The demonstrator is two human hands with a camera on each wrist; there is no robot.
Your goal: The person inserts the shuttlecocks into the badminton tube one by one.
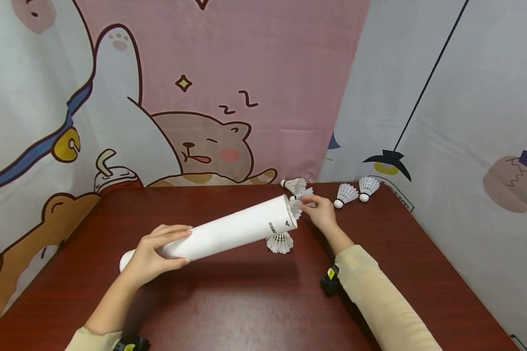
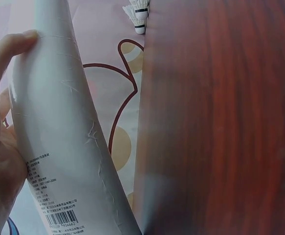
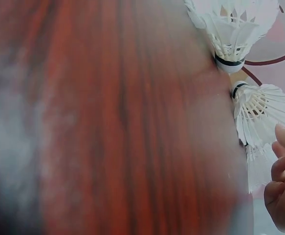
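Note:
My left hand (image 1: 156, 253) grips a long white shuttlecock tube (image 1: 233, 229) near its lower left end, fingers and thumb around it. The tube is tilted, its mouth raised to the right; printed text and a barcode show on its side in the left wrist view. At the mouth, white feathers of a shuttlecock (image 1: 296, 208) stick out, its cork hidden. My right hand (image 1: 320, 212) pinches these feathers between thumb and fingertips. In the right wrist view only part of the right hand (image 3: 283, 191) shows, at the right edge, its fingers curled.
Under the tube's mouth lies a white shuttlecock (image 1: 280, 243). Two more, one feathered shuttlecock (image 1: 295, 185) and another shuttlecock (image 1: 306, 193), lie behind the right hand. A further pair, including this shuttlecock (image 1: 346, 194), sits at the back right of the dark red table (image 1: 228, 307).

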